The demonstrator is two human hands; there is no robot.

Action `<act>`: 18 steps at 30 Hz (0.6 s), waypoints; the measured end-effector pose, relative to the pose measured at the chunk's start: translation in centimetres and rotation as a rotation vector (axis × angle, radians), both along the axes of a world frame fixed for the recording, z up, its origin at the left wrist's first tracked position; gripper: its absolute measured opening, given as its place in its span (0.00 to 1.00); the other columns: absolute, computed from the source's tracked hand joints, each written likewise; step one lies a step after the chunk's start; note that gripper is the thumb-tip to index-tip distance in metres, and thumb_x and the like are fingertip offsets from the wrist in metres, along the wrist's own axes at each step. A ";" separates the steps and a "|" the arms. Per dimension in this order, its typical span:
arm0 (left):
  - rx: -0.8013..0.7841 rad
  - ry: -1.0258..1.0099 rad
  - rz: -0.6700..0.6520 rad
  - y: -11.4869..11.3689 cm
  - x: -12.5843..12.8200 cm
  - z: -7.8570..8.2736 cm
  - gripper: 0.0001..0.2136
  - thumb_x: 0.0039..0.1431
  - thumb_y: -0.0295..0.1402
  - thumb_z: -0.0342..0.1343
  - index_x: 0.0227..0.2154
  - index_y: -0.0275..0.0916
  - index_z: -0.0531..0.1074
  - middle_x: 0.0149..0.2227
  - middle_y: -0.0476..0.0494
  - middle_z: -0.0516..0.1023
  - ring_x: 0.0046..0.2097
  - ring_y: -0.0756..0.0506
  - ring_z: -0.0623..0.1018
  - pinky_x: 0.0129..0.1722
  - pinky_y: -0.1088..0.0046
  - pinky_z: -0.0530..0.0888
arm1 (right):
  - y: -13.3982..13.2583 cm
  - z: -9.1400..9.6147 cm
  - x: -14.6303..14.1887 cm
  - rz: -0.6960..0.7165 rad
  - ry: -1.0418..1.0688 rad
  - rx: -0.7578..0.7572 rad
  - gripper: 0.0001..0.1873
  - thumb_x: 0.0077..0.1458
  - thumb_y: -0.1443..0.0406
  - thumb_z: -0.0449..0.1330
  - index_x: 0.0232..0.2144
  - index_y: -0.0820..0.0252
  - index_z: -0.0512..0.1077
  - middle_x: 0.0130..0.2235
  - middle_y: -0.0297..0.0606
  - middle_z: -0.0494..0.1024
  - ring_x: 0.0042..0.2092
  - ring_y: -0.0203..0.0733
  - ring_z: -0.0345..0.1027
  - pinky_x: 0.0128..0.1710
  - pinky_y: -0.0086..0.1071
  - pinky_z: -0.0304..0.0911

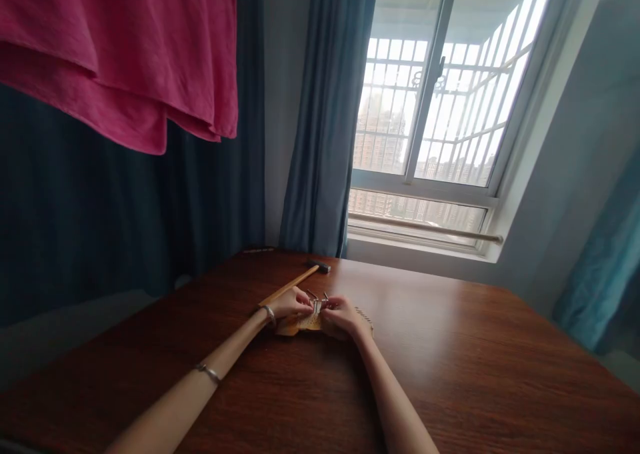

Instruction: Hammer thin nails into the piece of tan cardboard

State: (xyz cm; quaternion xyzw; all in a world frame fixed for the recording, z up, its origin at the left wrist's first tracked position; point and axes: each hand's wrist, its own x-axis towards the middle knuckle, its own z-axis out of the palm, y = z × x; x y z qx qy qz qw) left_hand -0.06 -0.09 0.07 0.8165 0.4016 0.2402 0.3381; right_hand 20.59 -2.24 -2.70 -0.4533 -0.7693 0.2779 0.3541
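Note:
Both my hands meet over a small light wooden piece (pixel 300 324) lying on the dark wooden table (pixel 450 361). Thin metal pins (pixel 318 301) stick up from it between my fingers. My left hand (pixel 291 302) curls its fingertips around the pins from the left. My right hand (pixel 343 315) pinches at them from the right, its fingers closed. A hammer (pixel 295 284) with a pale wooden handle and dark head lies just behind my left hand, pointing toward the window. A comb-like toothed edge (pixel 365 317) shows past my right hand.
A window (pixel 430 121) with bars stands beyond the table's far edge, flanked by blue-grey curtains (pixel 325 121). Pink cloth (pixel 125 54) hangs overhead at the upper left. A small thin object (pixel 257 250) lies at the table's far left corner.

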 end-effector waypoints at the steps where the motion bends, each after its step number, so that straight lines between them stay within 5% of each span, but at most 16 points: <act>1: -0.016 -0.009 0.011 -0.1 -0.1 0.1 0.14 0.43 0.41 0.59 0.28 0.33 0.77 0.28 0.45 0.77 0.31 0.48 0.73 0.29 0.77 0.67 | 0.1 -0.1 0.0 0.015 0.025 -0.004 0.10 0.44 0.65 0.55 0.28 0.61 0.76 0.26 0.30 0.74 0.29 0.34 0.63 0.29 0.24 0.56; 8: -0.187 -0.128 0.128 -0.2 -0.3 0.1 0.20 0.43 0.47 0.57 0.28 0.32 0.75 0.24 0.44 0.76 0.23 0.52 0.70 0.19 0.79 0.61 | 0.6 -0.2 0.5 0.072 0.130 -0.023 0.14 0.47 0.60 0.56 0.25 0.64 0.77 0.20 0.30 0.71 0.23 0.32 0.58 0.23 0.24 0.52; 12: -0.146 -0.217 0.207 0.8 -0.3 -1.0 0.22 0.45 0.50 0.54 0.29 0.32 0.74 0.28 0.42 0.77 0.22 0.52 0.71 0.16 0.80 0.58 | 0.6 -0.1 0.6 0.064 0.160 -0.022 0.17 0.47 0.57 0.56 0.17 0.64 0.74 0.16 0.29 0.63 0.21 0.30 0.53 0.20 0.24 0.47; 18: -0.141 -0.237 0.317 2.2 0.0 -2.9 0.23 0.48 0.52 0.51 0.28 0.32 0.72 0.25 0.42 0.76 0.19 0.52 0.71 0.13 0.81 0.54 | 0.8 0.1 0.4 -0.005 0.213 -0.005 0.19 0.46 0.54 0.57 0.17 0.63 0.74 0.18 0.31 0.67 0.24 0.32 0.56 0.22 0.25 0.51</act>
